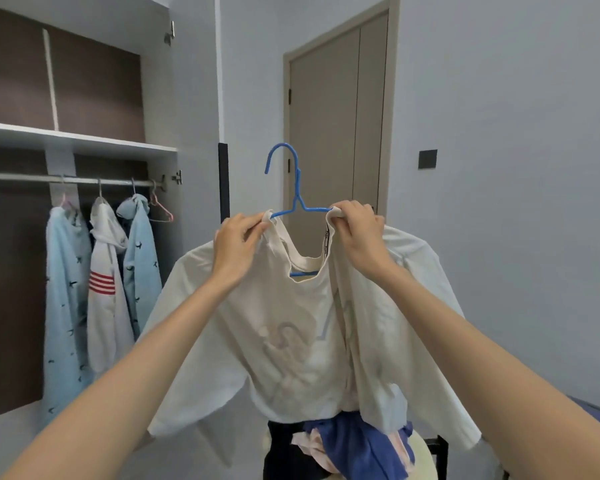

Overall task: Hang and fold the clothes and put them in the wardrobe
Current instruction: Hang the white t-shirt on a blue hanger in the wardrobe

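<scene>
One cream fabric T-shirt (291,334) on one blue wire hanger (297,188), held up right of the open wardrobe (84,140). Both hands pinch its collar: left hand (238,244), right hand (355,230). Metal rail (32,177): three hung garments (103,289), one bare pink hanger (161,211).

There was the shirt (291,341) on the hanger (297,185), front and centre! Left of the shirt stood the wardrobe (77,140), garments (106,306) on its rail (25,177); behind the shirt, the door (336,116); under the shirt, a pile of clothes (354,448) on a chair (442,446).
</scene>
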The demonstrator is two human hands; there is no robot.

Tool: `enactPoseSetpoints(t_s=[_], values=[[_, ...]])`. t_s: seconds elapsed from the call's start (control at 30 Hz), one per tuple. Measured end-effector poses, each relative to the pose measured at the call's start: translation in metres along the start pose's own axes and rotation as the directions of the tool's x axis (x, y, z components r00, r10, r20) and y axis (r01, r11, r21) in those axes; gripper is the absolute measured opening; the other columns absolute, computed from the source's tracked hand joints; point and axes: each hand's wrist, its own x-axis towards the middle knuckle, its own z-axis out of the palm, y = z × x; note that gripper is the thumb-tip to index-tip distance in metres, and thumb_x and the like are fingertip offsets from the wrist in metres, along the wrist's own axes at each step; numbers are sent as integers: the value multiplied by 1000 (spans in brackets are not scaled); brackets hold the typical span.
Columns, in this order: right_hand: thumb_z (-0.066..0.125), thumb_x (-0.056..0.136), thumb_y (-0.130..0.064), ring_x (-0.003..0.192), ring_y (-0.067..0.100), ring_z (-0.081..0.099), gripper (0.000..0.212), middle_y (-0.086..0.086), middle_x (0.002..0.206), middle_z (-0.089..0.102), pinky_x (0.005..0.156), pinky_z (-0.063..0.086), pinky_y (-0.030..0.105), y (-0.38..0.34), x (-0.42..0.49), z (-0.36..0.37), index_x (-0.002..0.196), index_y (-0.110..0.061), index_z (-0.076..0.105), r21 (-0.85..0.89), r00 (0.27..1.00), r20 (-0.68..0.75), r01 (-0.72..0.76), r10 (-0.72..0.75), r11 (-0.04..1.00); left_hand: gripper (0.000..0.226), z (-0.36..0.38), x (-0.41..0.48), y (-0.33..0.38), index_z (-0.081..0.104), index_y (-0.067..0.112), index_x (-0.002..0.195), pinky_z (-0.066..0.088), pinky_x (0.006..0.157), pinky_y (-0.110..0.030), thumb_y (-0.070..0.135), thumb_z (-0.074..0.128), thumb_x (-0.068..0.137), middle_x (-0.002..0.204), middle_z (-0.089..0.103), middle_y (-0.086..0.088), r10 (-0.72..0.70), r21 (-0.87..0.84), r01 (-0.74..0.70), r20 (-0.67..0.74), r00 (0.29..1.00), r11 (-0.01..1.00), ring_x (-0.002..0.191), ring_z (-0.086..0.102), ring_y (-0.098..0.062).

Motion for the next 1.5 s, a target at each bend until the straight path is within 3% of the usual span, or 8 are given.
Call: enactPoseSetpoints(t_s=[0.33,0.47,0.6,0.77,0.93,1.07,1.23,1.5], values=[[34,96,-13,82,21,37,25,-4,82,50,68,17,33,-100,34,40,76,-23,44,167,992,99,60,-78,984,23,-134,16,-16,69,14,104,39,85,-41,27,52,95,90,64,-6,114,311,-86,-75,991,946,90,55,-27],[33,87,-26,87,22,39,16,-10,74,43,74,20,35,-139,32,60,79,-22,46,256,962,262,5,-74,967,23,-189,1,-40,65,24,109,19,73,-29,34,49,97,105,67,6,119,437,-70,-86,989,897,99,55,-18],[34,81,-45,84,19,40,23,-7,74,42,84,25,36,-151,21,83,69,-25,35,394,905,426,-181,-4,901,25,-237,-28,-69,67,28,100,13,67,-31,37,44,98,84,60,13,4,506,57,-119,993,861,88,50,-16],[48,95,-37,83,19,43,29,-7,76,44,86,27,38,-154,11,121,71,-24,40,495,871,490,-305,28,813,33,-269,-53,-95,70,20,89,17,66,-33,37,42,98,71,52,3,-151,578,220,-165,975,786,83,49,-20],[49,95,-40,86,18,45,29,-9,75,46,84,23,37,-163,9,144,70,-28,43,491,883,463,-325,73,808,36,-267,-51,-100,64,11,92,23,73,-34,37,41,98,83,59,-5,-209,611,258,-153,966,748,84,50,-20],[48,95,-43,90,16,47,30,-10,76,49,80,17,34,-170,8,154,69,-28,44,461,902,421,-302,94,834,20,-256,-44,-96,60,18,90,34,86,-36,24,44,99,86,60,7,-151,537,167,-74,986,827,83,53,-16],[48,95,-43,95,19,48,29,-10,76,50,78,16,33,-169,7,159,69,-30,45,460,916,386,-292,107,839,24,-260,-44,-97,71,10,97,44,78,-30,17,48,97,89,67,-1,-53,521,70,-48,997,851,81,56,-15],[45,96,-44,99,23,49,20,-9,80,54,78,17,33,-161,-10,173,86,-29,53,392,931,353,-237,93,889,27,-249,-48,-93,70,9,105,42,82,-19,15,45,99,99,71,-1,-82,467,149,-160,984,872,85,61,-12]])
